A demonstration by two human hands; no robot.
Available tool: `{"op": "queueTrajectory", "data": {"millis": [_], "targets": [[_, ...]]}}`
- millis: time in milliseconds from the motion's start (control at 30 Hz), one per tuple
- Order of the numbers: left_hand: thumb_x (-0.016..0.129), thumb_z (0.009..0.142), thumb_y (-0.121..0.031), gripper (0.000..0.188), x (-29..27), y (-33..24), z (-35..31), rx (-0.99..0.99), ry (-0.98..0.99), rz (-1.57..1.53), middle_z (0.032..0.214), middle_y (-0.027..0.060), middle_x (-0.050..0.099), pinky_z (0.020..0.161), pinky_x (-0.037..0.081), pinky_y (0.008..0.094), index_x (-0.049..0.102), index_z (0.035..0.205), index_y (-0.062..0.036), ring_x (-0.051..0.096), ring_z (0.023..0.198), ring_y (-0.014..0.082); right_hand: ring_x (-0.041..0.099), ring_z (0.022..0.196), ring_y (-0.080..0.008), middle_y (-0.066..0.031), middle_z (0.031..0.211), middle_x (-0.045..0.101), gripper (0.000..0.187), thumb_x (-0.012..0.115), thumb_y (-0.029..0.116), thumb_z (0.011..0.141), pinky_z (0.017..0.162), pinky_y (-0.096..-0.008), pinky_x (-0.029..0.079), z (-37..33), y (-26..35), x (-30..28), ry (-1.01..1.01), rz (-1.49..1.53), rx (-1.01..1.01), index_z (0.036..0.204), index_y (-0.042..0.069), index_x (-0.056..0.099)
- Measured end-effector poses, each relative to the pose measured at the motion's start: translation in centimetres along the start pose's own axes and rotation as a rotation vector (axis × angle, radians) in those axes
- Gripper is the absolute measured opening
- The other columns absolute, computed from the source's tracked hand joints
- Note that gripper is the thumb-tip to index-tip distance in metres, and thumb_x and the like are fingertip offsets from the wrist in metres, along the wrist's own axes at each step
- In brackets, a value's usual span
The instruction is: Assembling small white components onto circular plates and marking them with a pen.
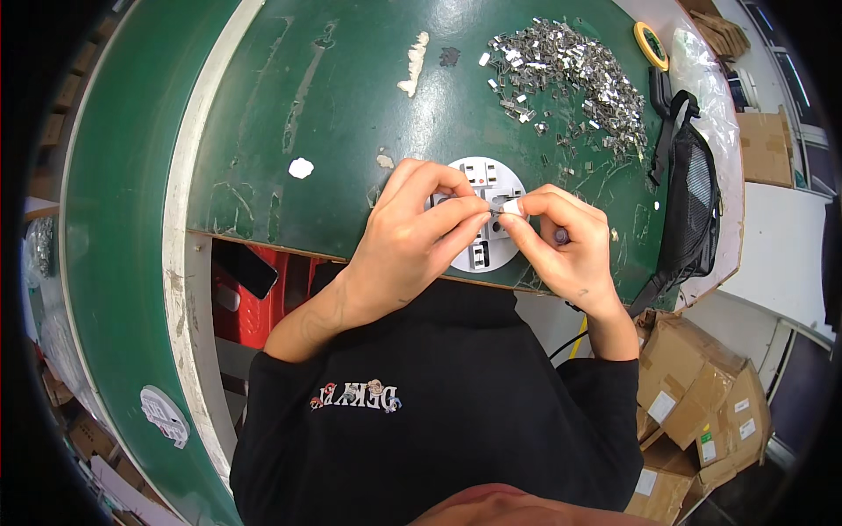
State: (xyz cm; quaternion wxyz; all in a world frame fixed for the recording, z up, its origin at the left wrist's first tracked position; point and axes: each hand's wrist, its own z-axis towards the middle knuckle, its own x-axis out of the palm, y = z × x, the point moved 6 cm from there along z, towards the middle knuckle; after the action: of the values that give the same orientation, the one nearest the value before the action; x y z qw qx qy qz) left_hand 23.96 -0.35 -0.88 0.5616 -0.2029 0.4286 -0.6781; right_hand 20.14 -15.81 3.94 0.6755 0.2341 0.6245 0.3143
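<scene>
My left hand [414,223] and my right hand [566,241] meet above a round white plastic base [504,256]. Both are closed, thumbs and forefingers pinching a small greyish metal piece [496,209] between them. Something white [511,207] shows at my right forefinger's tip; whether it is a wrap or a part, I cannot tell. A dark rounded end [561,236] of some object pokes out of my curled right fingers. Slots and small fittings show on the base, which lies near the table's front edge, partly covered by my fingers.
A heap of small metal clips [579,79] spreads over the green table [368,105] at the back right. Beyond it are a yellow tape roll [651,46] and a black mesh bag [691,193]. Another white plastic base [164,415] lies at left. Cardboard boxes [702,377] stand at lower right.
</scene>
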Motion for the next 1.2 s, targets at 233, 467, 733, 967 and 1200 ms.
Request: {"op": "queueTrajectory", "data": {"millis": [233,467,733,967,1200], "targets": [[0.073,0.077,0.002,0.014,-0.2,-0.3,-0.1,-0.018,0.028,0.034,0.101,0.0047,0.060,0.078,0.047,0.0289,0.070,0.089,-0.0041,0.052,0.087,0.0191,0.043,0.055,-0.0112,-0.0034,0.081,0.062,0.009,0.071,-0.003,0.081,0.050,-0.0244,0.035,0.8,0.6,-0.4,0.089,-0.064,-0.059,0.088,-0.001,0.065],[0.073,0.076,0.002,0.015,-0.1,-0.3,-0.4,-0.038,0.052,0.028,0.103,0.0051,0.059,0.076,0.047,0.0277,0.069,0.089,-0.0039,0.051,0.088,0.0185,0.047,0.055,-0.0142,-0.0044,0.082,0.061,0.011,0.070,-0.003,0.082,0.049,-0.0269,0.039,0.8,1.4,-0.3,0.168,-0.115,-0.120,0.090,0.000,0.063],[0.073,0.075,0.005,0.017,-0.7,-0.1,-0.2,-0.088,0.072,0.010,0.102,0.0048,0.061,0.070,0.043,0.0252,0.071,0.089,-0.0036,0.050,0.085,0.0162,0.045,0.055,-0.0158,-0.0053,0.085,0.062,0.014,0.069,-0.006,0.078,0.049,-0.0275,0.038,1.4,1.9,-0.2,0.226,-0.231,-0.241,0.089,0.001,0.062],[0.073,0.074,0.006,0.017,-1.2,-0.2,-0.4,-0.113,0.038,0.024,0.102,0.0060,0.062,0.071,0.045,0.0258,0.070,0.088,-0.0021,0.053,0.086,0.0172,0.046,0.055,-0.0191,-0.0056,0.086,0.061,0.018,0.068,-0.007,0.076,0.049,-0.0291,0.039,1.9,2.6,0.4,0.272,-0.328,-0.345,0.090,0.002,0.061],[0.074,0.071,0.005,0.017,-1.3,-0.2,-0.7,-0.117,-0.008,0.035,0.102,0.0071,0.062,0.071,0.045,0.0264,0.069,0.086,-0.0013,0.055,0.086,0.0182,0.047,0.056,-0.0218,-0.0058,0.085,0.058,0.021,0.065,-0.006,0.074,0.049,-0.0303,0.040,2.1,2.9,1.1,0.322,-0.422,-0.409,0.091,0.003,0.059]]}}
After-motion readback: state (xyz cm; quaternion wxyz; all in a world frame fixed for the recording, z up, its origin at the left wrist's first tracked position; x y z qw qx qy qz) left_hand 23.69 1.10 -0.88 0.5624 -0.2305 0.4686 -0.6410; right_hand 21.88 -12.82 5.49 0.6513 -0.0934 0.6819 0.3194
